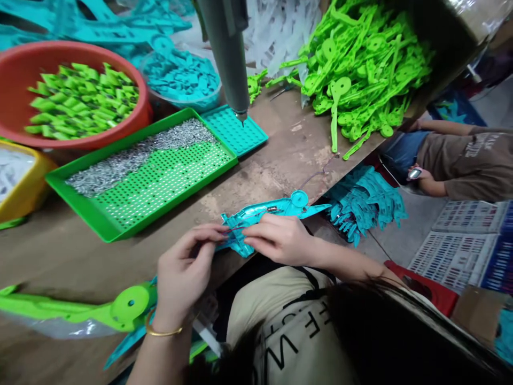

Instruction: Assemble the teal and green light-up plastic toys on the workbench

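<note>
A turquoise plastic shell half with a round end and a pointed tip lies at the table's near edge, its hollow side up. A small metallic part sits inside it. Thin reddish wire runs across the shell's left part, between my two hands. My left hand, a gold-coloured bangle on its wrist, pinches the wire at the shell's left end. Over the middle of the shell, my right hand has its thumb and fingers closed on the wire; the fingertips partly cover it.
A powered screwdriver hangs above the table. Left stand a green tray of screws, a turquoise grid plate and a red basin of green pieces. Green shells are heaped at right. Another person is beyond.
</note>
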`<control>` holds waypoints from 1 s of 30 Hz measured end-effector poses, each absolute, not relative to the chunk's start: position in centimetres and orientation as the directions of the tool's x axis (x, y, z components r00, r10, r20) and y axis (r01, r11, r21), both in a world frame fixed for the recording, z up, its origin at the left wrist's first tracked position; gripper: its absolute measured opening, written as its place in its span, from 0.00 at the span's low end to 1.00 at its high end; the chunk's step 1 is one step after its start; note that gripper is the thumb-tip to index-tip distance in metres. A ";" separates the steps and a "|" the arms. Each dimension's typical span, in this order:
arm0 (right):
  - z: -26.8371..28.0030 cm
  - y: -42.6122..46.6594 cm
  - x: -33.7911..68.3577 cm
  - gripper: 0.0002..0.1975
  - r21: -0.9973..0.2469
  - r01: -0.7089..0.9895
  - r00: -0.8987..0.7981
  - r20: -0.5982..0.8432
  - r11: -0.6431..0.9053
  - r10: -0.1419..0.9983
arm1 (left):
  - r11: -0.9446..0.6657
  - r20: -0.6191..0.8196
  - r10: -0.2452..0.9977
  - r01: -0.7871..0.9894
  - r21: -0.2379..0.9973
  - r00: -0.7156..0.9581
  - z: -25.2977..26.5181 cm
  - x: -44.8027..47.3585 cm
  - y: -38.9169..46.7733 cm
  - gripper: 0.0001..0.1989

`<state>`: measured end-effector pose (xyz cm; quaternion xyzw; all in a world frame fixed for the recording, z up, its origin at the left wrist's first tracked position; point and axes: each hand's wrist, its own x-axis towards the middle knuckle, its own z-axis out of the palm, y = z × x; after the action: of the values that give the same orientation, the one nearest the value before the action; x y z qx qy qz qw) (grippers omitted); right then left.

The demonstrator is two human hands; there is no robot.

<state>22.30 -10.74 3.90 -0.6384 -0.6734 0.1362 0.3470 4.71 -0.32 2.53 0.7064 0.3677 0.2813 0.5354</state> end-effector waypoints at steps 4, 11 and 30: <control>3.9 -10.9 22.7 0.14 -0.609 0.783 0.063 0.279 0.126 0.958 | 0.010 -0.080 0.798 0.119 0.993 0.597 2.8 4.6 -0.5 0.02; 4.7 -11.2 23.4 0.13 -0.624 0.771 0.150 0.367 0.123 0.918 | 0.202 -0.161 0.844 -0.026 0.979 0.512 3.1 5.5 -2.1 0.14; 4.2 -10.8 22.2 0.07 -0.697 0.705 0.166 0.339 0.129 0.926 | 0.344 -0.195 0.800 -0.168 0.924 0.567 1.8 5.7 -2.4 0.12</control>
<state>22.24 -10.76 4.22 -0.6460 -0.6313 0.1357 0.4070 5.70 -2.40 1.84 0.4726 0.3345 0.3231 0.7486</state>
